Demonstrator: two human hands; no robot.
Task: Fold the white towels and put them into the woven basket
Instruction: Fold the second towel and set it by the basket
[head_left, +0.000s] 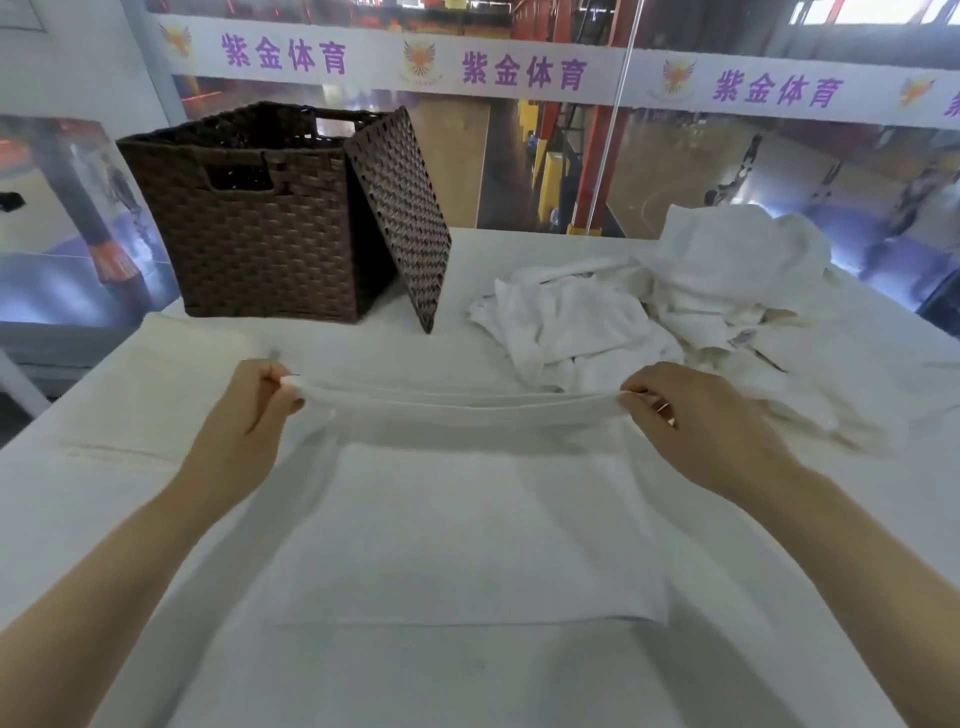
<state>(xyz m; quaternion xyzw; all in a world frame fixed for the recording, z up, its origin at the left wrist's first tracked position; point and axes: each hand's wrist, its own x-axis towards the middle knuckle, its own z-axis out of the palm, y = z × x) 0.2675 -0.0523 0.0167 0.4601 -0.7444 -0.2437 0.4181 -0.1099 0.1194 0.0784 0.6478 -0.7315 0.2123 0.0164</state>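
The left hand (249, 410) is pinching one top corner of a white rectangular terry towel (467, 525), thumb and curled fingers closed on the bunched cloth. The right hand (696, 421) is pinching the opposite top corner in the same way, fingers curled tight round the hem; a thin ring is showing on one finger. Between the two hands the towel's doubled upper edge is hanging in a shallow sag, lifted off the surface, while the rest of the towel is lying flat toward six o'clock on the white cloth-covered table (156, 457), its lower edge running straight across just below the forearms.

The dark brown woven rectangular basket (254, 223) is standing upright at eleven o'clock from the held towel, well apart from both hands, its top open. Its flat brown woven lid (405, 218) is leaning tilted against the basket's right side, its bottom edge resting on the table.

A crumpled heap of white towels (649, 306) is lying at one to two o'clock, near the right hand; whether it is touching the held towel I cannot tell. Bare table is stretching between the left hand and the basket, and again toward six o'clock below the towel's lower edge. The table's far edge is running behind the basket and the heap.
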